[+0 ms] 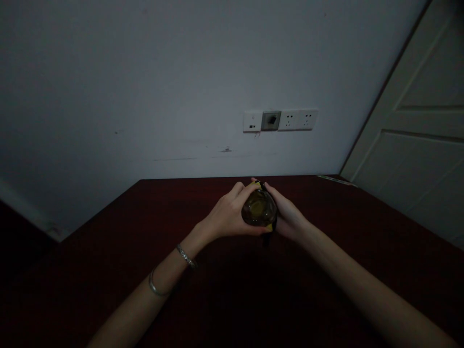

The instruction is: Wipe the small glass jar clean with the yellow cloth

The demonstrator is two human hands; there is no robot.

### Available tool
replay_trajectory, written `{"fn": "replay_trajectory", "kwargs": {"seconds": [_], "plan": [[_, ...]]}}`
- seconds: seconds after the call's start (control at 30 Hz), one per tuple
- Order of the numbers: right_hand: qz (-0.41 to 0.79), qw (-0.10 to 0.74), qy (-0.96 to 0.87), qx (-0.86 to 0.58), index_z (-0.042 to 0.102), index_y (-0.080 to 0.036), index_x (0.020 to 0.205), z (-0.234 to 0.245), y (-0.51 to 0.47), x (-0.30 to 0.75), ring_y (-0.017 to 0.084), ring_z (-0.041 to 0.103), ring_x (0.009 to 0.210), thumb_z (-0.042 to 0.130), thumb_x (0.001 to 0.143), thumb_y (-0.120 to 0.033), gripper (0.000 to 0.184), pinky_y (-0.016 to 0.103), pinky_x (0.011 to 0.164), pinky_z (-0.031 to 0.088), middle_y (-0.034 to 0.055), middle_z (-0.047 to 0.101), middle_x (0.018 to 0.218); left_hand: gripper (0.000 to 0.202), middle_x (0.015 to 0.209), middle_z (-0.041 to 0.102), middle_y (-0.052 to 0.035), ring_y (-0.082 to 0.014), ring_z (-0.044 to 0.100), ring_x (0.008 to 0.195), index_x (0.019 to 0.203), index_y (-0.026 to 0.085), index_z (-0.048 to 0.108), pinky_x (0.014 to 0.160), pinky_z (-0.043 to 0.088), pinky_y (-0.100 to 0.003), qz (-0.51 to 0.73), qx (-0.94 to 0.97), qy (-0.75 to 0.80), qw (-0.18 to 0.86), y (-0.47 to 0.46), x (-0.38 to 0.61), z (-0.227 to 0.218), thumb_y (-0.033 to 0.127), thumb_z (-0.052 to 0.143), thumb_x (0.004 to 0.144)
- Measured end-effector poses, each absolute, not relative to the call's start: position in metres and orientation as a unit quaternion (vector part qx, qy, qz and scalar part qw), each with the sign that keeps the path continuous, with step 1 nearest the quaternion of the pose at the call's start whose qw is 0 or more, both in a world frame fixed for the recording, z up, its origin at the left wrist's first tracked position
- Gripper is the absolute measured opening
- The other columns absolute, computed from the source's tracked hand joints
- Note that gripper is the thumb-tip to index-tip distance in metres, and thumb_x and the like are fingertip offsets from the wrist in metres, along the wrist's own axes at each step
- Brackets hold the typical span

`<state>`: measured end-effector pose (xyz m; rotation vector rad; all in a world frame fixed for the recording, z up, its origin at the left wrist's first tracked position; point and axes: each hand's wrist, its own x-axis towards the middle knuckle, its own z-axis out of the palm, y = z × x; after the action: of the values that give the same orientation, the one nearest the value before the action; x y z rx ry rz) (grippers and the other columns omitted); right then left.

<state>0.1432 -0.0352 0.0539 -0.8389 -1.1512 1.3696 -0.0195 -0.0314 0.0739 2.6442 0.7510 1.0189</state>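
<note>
A rounded glassy object (pixel 258 208) sits between the two hands, slightly to the 5 o'clock side of the middle of the view, over the dark red tabletop (pixel 174 203); whether its far end touches the surface cannot be told. Its near face is smooth, see-through and shiny, with a brownish rim and an olive-yellow patch inside. Bits of yellow show at its 12 and 5 o'clock edges, and a black part runs down its 3 o'clock side.

From 9 o'clock the left hand (pixel 232 210) grips it in a half-open C, fingers over the top edge and thumb along the bottom near 5 o'clock. From 3 o'clock the right hand (pixel 288 212) is pressed close to it, holding that side; most of its fingers are hidden behind the object.

At 8 o'clock, a patterned bracelet (pixel 186 257) circles the left wrist, with a plain silver bangle (pixel 154 286) farther along the forearm. Near 2 o'clock a thin pale strip (pixel 337 180) lies along the tabletop's far edge.

Toward 12 to 1 o'clock, a row of socket plates (pixel 295 120) is set in the pale wall (pixel 163 87); the leftmost carries small marks too tiny to read. Dark scuffs (pixel 226 150) mark the wall near 11 o'clock, and a panelled door (pixel 420 121) slants at 2 o'clock.
</note>
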Motion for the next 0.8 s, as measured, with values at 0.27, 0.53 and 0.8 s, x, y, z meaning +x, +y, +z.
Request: {"fn": "replay_trajectory", "kwargs": {"seconds": [0.27,0.53,0.8], "plan": [[0.572,0.467,-0.572,-0.356,0.066,-0.016,0.107,0.052,-0.038,0.15,0.023,0.072,0.083,0.019,0.095,-0.06,0.066,0.041,0.083,0.054,0.0109,0.075,0.085,0.097,0.124,0.048,-0.0138,-0.0329,0.049,0.114,0.143,0.023,0.028,0.092,0.047,-0.051,0.301,0.915,0.249,0.105,-0.028,-0.025,0.076,0.046,0.077,0.062],[0.59,0.406,-0.593,-0.368,0.068,-0.012,0.101,0.045,-0.033,0.152,0.022,0.071,0.078,0.026,0.093,-0.062,0.066,0.037,0.075,0.056,0.0121,0.074,0.081,0.072,0.109,0.053,-0.0114,-0.0294,0.051,0.102,0.121,0.016,0.047,0.082,0.05,-0.043,0.227,0.937,0.258,0.064,-0.029,-0.025,0.079,0.043,0.076,0.061],[0.485,0.429,-0.636,-0.421,0.07,-0.017,0.101,0.033,-0.019,0.157,0.02,0.069,0.082,0.043,0.09,-0.058,0.051,0.038,0.081,0.053,0.0067,0.075,0.087,0.072,0.105,0.054,-0.0108,-0.0291,0.048,0.099,0.117,0.013,0.05,0.086,0.047,-0.043,0.212,0.942,0.259,-0.005,-0.02,-0.026,0.063,0.043,0.078,0.058]]}}
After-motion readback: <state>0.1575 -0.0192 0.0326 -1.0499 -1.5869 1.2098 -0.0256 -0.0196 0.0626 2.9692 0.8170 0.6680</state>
